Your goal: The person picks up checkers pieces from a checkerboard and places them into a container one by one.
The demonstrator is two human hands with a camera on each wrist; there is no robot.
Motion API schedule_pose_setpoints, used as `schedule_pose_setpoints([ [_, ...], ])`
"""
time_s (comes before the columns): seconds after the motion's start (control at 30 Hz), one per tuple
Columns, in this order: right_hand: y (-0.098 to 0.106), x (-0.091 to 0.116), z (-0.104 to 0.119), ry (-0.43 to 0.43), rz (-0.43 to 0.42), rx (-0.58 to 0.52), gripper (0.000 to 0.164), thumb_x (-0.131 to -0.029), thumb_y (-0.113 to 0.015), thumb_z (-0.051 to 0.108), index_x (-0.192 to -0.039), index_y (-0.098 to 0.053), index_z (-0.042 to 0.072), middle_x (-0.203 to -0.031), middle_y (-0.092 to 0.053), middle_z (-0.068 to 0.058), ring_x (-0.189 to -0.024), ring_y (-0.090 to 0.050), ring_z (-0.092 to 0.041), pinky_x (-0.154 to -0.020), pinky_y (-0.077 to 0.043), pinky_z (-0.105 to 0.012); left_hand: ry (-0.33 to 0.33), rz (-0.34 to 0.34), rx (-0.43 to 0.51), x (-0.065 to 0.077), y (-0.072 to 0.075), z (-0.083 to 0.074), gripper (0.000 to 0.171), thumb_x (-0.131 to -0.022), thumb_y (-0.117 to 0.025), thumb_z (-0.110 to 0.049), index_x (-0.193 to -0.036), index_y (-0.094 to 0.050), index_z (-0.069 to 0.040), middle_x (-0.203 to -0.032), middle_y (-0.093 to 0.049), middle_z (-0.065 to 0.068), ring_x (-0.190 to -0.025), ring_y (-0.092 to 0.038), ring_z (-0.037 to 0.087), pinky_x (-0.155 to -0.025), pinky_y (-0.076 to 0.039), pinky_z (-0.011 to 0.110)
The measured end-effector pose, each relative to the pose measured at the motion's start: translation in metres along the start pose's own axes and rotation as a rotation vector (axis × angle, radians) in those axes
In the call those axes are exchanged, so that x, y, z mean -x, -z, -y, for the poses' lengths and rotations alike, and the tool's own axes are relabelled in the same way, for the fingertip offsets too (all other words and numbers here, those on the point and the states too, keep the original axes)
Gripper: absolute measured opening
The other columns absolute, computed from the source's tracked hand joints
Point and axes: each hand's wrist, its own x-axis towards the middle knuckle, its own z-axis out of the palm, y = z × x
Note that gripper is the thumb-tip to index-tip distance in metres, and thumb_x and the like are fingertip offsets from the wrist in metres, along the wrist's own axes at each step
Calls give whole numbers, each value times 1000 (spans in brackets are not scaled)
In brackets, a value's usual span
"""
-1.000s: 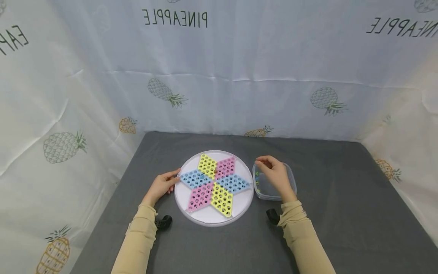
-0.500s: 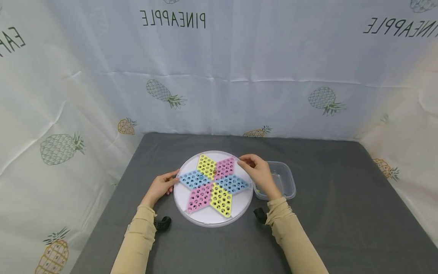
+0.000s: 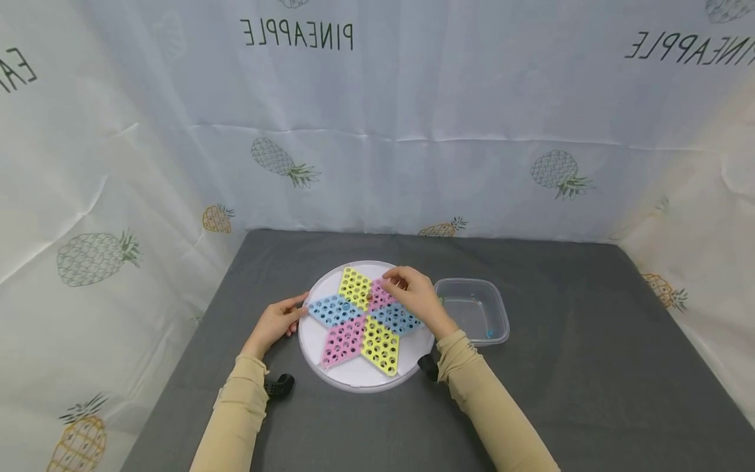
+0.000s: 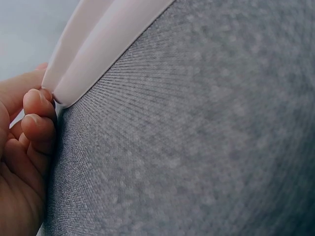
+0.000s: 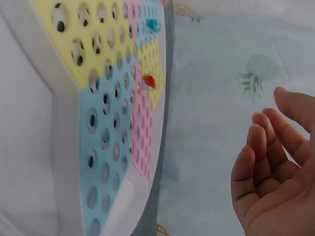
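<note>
A round white Chinese checkers board (image 3: 413,354) lies on the table, its six-pointed star in yellow, pink and blue with many holes. My left hand (image 3: 282,320) grips its left rim; in the left wrist view the thumb is on top and curled fingers sit at the side. My right hand (image 3: 411,292) is over the pink upper-right point. In the right wrist view its fingers are loosely bent, thumb apart from the fingertips, with nothing visible between them. A red marble (image 5: 149,82) sits near the star's centre, and a blue marble (image 5: 153,25) on the blue left point.
Right of the board stands a clear plastic box (image 3: 501,311), with small blue and green bits inside, partly behind my right wrist. A dark grey cloth (image 3: 566,367) covers the table. A white pineapple-print curtain (image 3: 377,183) hangs along the back and sides.
My right hand has moved left from above the plastic box to over the board. The coloured bits in the box have shifted position. My left hand stays at the rim.
</note>
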Motion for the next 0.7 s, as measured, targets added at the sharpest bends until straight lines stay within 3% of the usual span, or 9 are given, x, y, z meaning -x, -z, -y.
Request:
schedule_pose_setpoints([
  [0.43,-18,-9,-2,-10,6,83,20,-88,-64,25,-102,-68,12,-84,-63,-1,-69,-52,-11,-63,-44,-24,-56,0,5,-8,-6,-6,50,-89,-62,-33,-136,-50,-19,-63,-47,-1,-53,-44,9,-51,-41,24],
  [0.7,-39,-4,-10,-33,39,48,22,-88,-62,23,-104,-67,8,-87,-64,-3,-73,-54,-10,-66,-44,-23,-31,-2,1,5,-4,1,49,-89,-62,-31,-136,-50,-17,-63,-46,0,-52,-44,9,-51,-41,24],
])
